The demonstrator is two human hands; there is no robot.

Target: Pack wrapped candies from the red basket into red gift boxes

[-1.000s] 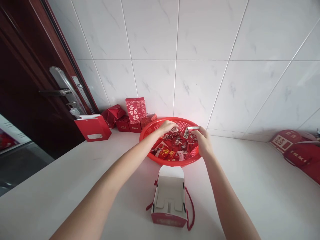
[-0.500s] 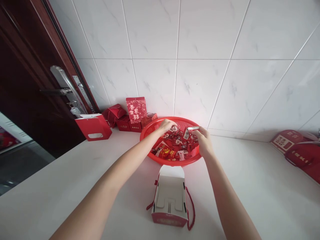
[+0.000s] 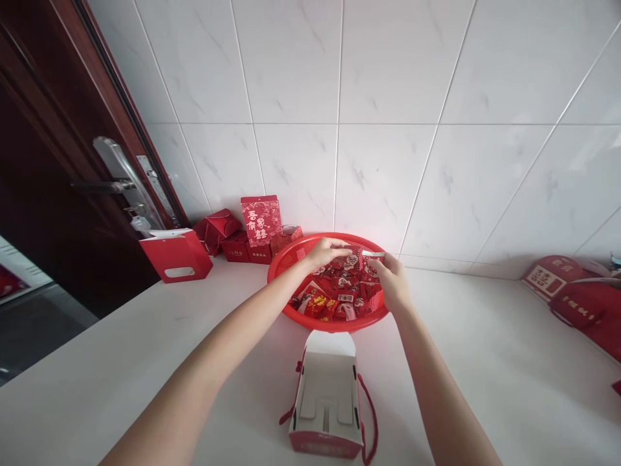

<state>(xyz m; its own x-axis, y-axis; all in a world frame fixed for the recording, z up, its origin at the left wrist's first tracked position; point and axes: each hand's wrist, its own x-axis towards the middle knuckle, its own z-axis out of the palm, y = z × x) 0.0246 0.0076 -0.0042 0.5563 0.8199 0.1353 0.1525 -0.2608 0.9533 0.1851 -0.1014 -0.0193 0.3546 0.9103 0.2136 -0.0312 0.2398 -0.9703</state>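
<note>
White smooth tabletop (image 3: 233, 401) meets marbled white wall tiles (image 3: 291, 77); dark red door (image 3: 53, 149) at left. Right hand (image 3: 394, 279) pinches red printed packet (image 3: 371, 268) over round red plastic basket (image 3: 277, 275); left hand (image 3: 324, 254) at packets, grip unclear.

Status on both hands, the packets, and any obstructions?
Right hand gripping a red packet at the basket. Left hand over wrapped packets, grip unclear. Open box nearside; no visible obstruction.
</note>
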